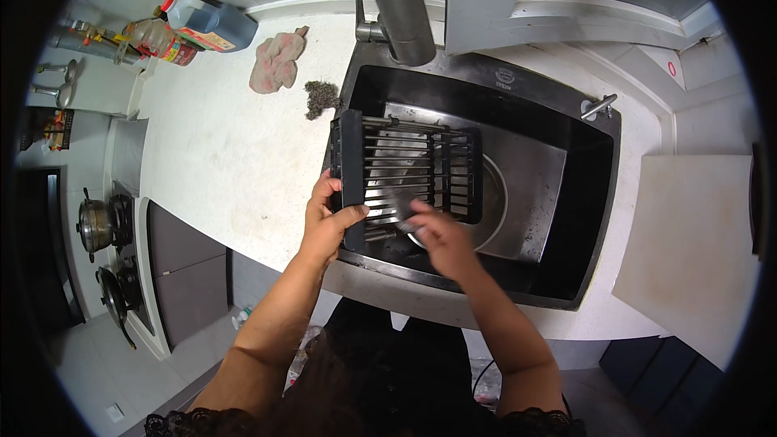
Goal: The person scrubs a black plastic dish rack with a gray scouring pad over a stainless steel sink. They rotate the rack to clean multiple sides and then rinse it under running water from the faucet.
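My left hand (325,222) grips the near left end of a dark drain rack (352,146), thumb on top and fingers around the outer side. The rack has metal bars between two black end pieces and is held tilted over the left part of the black sink (595,218). Over the rack's bars, my right hand (441,239) is smeared by motion, its fingers drawn together around a blurred greyish thing whose kind I cannot make out. Beneath the rack, a round metal bowl (503,194) sits in the sink, partly hidden.
A dark faucet (396,8) rises behind the sink. On the left counter lie a steel wool scrubber (321,99) and a pinkish cloth (278,62). Bottles, including a dark jug (214,24), stand at the back left. A pale board (688,235) lies at right.
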{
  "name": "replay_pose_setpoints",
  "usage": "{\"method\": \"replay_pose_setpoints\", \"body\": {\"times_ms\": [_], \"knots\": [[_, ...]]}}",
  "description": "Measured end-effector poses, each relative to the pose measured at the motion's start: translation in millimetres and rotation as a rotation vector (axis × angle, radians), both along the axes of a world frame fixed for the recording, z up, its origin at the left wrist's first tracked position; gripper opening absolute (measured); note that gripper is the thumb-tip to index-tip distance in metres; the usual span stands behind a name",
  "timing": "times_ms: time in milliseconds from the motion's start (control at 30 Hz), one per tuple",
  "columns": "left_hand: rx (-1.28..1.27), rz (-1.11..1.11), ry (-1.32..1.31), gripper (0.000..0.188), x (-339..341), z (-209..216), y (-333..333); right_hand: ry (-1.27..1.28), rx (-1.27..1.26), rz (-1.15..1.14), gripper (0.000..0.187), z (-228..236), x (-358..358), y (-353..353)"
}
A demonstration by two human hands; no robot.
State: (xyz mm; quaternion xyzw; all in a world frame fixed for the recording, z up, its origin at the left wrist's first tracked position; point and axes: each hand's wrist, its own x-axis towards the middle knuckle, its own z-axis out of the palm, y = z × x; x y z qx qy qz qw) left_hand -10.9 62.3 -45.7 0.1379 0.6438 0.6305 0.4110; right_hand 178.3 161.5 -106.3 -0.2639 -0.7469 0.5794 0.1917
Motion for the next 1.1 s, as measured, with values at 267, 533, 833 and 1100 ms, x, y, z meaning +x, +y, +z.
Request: {"method": "replay_pose_setpoints", "body": {"times_ms": [267,533,833,1100], "knots": [[-0.122,-0.095,0.449,0.033,-5.3,-14.7,-7.1,-0.595,0.036,0.146,0.027,-59.5,6.3,23.3],[-0.267,-0.073,0.702,0.031,-9.5,-8.6,-15.0,-0.521,0.169,-0.31,0.02,15.7,39.4,61.8],[-0.293,0.067,0.477,0.026,-37.3,11.0,-19.6,-1.005,0.423,0.245,0.024,-150.1,36.5,69.6],[-0.242,0.081,0.371,0.027,-24.2,-2.4,-15.9,-0.805,-0.002,0.217,0.029,-121.8,64.1,77.8]]}}
